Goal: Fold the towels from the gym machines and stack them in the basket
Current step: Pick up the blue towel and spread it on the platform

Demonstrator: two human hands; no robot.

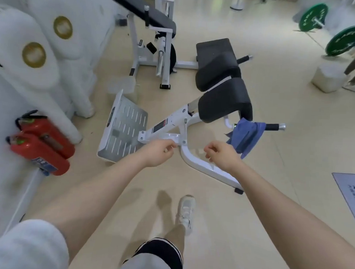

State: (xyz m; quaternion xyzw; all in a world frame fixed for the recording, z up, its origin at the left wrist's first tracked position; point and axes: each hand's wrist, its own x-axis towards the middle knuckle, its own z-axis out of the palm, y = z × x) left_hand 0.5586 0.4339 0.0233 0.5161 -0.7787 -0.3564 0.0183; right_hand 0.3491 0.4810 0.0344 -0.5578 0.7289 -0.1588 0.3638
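We are approaching the blue towel (248,136) draped on the bench handle (273,126) at two o'clock; left hand (159,152) and right hand (222,155) loosely curled, holding nothing. Next: grasp it.

Hidden under the draped blue towel (248,136): a stretch of the machine's black handle (272,126). Cut off at the right edge: a grey floor mat (349,192), its print too blurred to read. Smeared by motion at the left: white padded columns (34,69) and two red extinguishers (41,145) (labels illegible). Curled out of sight: fingertips of the left hand (159,152) and right hand (222,156). Nowhere in view: any basket.
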